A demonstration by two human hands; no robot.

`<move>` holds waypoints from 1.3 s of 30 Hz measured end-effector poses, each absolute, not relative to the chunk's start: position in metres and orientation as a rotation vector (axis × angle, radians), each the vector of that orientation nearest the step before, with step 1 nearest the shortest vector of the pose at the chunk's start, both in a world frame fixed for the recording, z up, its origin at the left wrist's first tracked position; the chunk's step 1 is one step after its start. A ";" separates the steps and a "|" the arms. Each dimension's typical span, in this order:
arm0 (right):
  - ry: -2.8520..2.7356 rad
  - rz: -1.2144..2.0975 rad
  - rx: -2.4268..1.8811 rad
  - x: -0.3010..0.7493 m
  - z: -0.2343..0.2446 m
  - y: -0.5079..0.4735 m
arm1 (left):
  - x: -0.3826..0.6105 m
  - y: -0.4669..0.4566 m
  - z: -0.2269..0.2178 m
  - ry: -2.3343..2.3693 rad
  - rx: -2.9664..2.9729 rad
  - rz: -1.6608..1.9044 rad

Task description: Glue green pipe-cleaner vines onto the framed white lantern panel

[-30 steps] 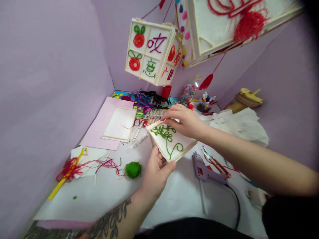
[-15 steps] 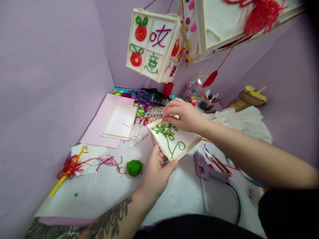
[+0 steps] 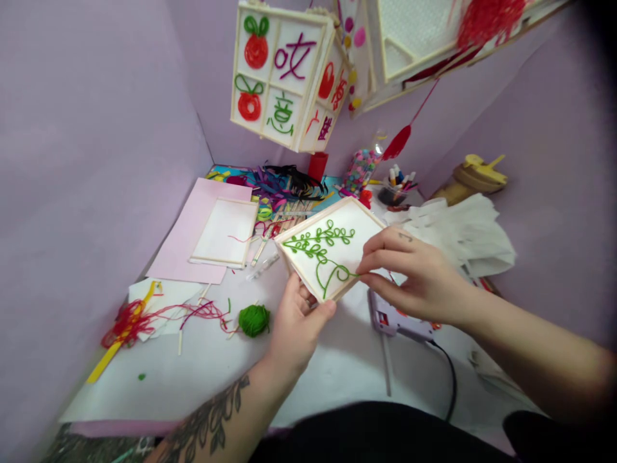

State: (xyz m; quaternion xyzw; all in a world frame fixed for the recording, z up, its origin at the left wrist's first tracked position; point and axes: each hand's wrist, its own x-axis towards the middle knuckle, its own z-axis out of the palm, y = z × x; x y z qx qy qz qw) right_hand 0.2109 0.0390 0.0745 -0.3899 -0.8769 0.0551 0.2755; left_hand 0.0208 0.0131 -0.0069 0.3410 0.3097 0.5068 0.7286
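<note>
A small white panel (image 3: 337, 247) framed in wooden sticks carries a green yarn vine with curls. My left hand (image 3: 296, 325) grips its near corner from below, thumb on the frame edge. My right hand (image 3: 409, 276) pinches at the panel's right edge, fingertips pressed together by the lower green curl. The panel is lifted off the table and tilted toward me.
A purple glue gun (image 3: 393, 321) with a black cord lies under my right hand. A green yarn ball (image 3: 254, 319), red yarn scraps (image 3: 128, 321), a blank framed panel (image 3: 224, 233) on pink paper, white tissue (image 3: 457, 235) and marker cups lie around. A decorated lantern (image 3: 284, 74) hangs overhead.
My right hand left the panel's far corner and came down to its right edge near the lower curl. The panel tilted up more, and the view shifted slightly.
</note>
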 end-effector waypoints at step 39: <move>-2.286 0.067 -0.947 0.169 0.080 0.091 | 0.023 0.016 -0.010 0.729 0.738 1.135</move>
